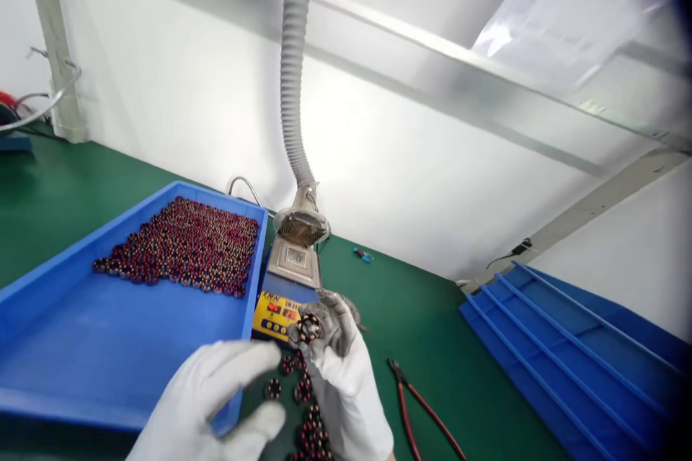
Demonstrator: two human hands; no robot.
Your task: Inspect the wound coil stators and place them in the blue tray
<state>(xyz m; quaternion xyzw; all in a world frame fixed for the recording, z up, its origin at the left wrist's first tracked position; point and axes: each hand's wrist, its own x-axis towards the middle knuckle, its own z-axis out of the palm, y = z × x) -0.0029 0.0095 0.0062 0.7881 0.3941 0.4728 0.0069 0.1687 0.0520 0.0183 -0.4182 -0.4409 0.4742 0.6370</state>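
Note:
My right hand [349,378], in a white glove with grey, soiled fingertips, pinches a small round black part with copper-coloured segments [309,328] in front of the yellow-fronted heating unit [275,315]. To its left is my left hand [208,403], also gloved in white, thumb and fingers apart with nothing between them. Beyond its fingertips a loose round part [274,389] lies on the green table. More of these parts form a small pile [313,436] beside my right wrist. A blue tray [135,346] on the left holds a large, closely packed batch of them.
A grey extractor hose [295,72] hangs down, its metal hood [301,225] above the unit's square plate [295,259]. Red-handled pliers [405,403] lie to the right. Stacked blue trays [562,353] stand at far right. A small blue-and-red tool [363,255] lies near the wall.

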